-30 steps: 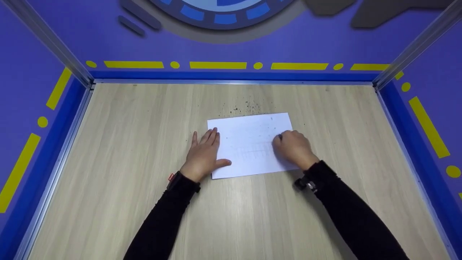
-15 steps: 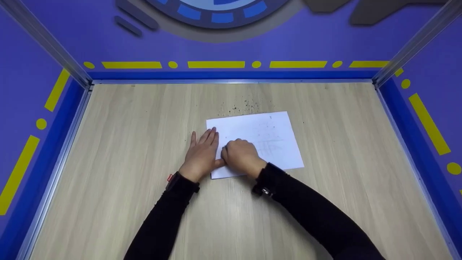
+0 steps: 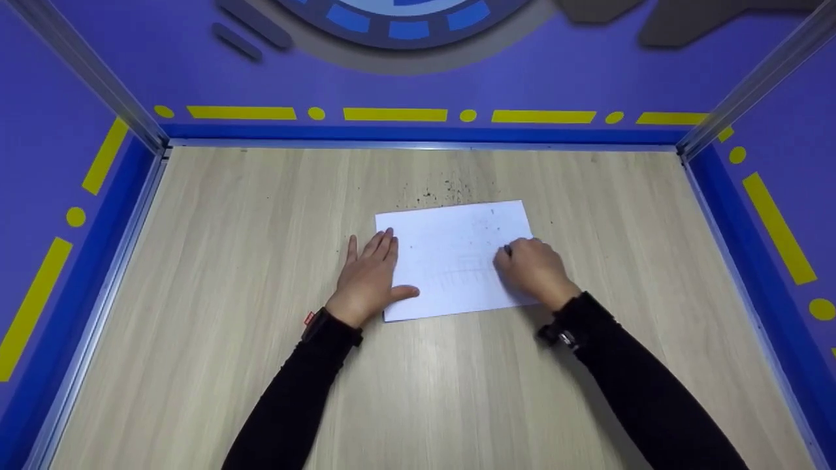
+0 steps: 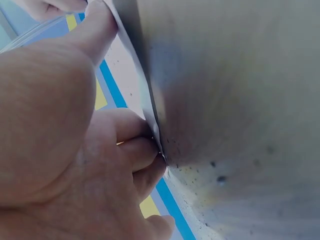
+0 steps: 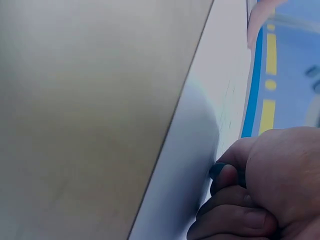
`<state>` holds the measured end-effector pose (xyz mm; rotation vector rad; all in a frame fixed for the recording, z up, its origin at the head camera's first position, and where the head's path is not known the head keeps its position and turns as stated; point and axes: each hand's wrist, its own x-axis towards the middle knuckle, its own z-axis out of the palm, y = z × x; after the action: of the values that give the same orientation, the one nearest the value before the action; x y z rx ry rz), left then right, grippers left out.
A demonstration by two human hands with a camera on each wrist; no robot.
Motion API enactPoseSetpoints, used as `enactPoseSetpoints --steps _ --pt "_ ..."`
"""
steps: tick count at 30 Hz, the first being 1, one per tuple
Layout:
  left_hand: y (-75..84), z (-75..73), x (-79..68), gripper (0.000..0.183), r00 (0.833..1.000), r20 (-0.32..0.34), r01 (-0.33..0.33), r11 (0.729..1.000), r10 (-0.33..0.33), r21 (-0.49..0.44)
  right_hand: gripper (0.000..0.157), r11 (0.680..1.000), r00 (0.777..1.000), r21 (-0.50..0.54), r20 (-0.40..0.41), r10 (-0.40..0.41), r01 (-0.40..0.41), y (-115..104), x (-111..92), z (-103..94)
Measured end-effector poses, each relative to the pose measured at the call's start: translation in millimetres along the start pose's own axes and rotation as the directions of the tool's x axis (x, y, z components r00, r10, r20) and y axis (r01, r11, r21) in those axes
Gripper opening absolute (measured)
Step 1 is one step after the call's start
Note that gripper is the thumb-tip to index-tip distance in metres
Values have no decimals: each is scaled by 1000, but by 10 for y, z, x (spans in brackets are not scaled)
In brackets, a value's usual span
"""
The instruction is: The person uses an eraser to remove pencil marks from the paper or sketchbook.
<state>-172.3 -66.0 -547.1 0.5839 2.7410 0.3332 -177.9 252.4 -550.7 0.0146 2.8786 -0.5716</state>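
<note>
A white sheet of paper (image 3: 450, 297) lies slightly tilted on the table, with faint grey lines across its middle. My left hand (image 3: 367, 284) lies flat over its left edge, fingers straight and thumb out on the sheet. Near the right edge, my right hand (image 3: 534, 269) is curled into a fist and grips a small dark eraser (image 3: 507, 249). The right wrist view shows only the end of the eraser (image 5: 216, 170) between thumb and fingers, against the paper; the rest is hidden.
Dark crumbs (image 3: 452, 189) are scattered on the wooden table (image 3: 261, 215) beyond the paper, and a few specks lie on the sheet. Blue-purple panels (image 3: 405, 91) with yellow marks wall the table at the back and sides.
My right hand swept left with the eraser until it was beside my left thumb, then came back to the right side of the sheet. The left hand stays in place.
</note>
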Motion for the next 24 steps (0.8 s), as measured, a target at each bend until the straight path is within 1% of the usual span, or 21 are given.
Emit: enactPoseSetpoints --steps 3,5,6,9,12,15,17,18,19,21,24 --pt "-3 6 0 113 1000 1 1 1000 -1 4 47 1000 1000 -8 -5 18 -18 57 -1 -24" --pt "-6 9 -4 113 1000 4 1 1000 -1 4 47 1000 1000 -3 -4 21 -21 -6 -2 3" --pt "-9 9 -7 112 1000 7 2 1000 -2 3 47 1000 1000 7 0 19 -19 -71 -4 27" --pt "-15 -4 -11 113 1000 18 8 1000 -8 9 48 1000 1000 19 20 -8 8 -377 -11 134" --pt "-17 -24 -15 113 1000 20 10 1000 -10 19 45 997 994 14 74 -78 77 -790 -7 265" --pt "-17 -27 -20 111 1000 8 5 1000 -5 30 45 985 972 -28 165 -165 171 -1178 9 397" --pt "-15 -19 -23 109 1000 2 0 1000 0 30 42 972 955 -65 213 -208 226 -1355 17 473" --pt "-14 -13 -23 109 1000 -2 -2 1000 2 30 41 966 947 -84 233 -220 245 -1407 19 499" --pt "-12 -7 -21 109 1000 -2 -2 999 2 32 41 962 944 -99 240 -226 256 -1433 21 518" --pt "-10 0 -13 109 1000 -7 -3 1000 3 30 40 963 949 -102 223 -223 250 -1404 22 522" --pt "-6 -3 0 112 1000 -5 0 999 0 35 40 976 965 -74 180 -191 207 -1194 33 459"
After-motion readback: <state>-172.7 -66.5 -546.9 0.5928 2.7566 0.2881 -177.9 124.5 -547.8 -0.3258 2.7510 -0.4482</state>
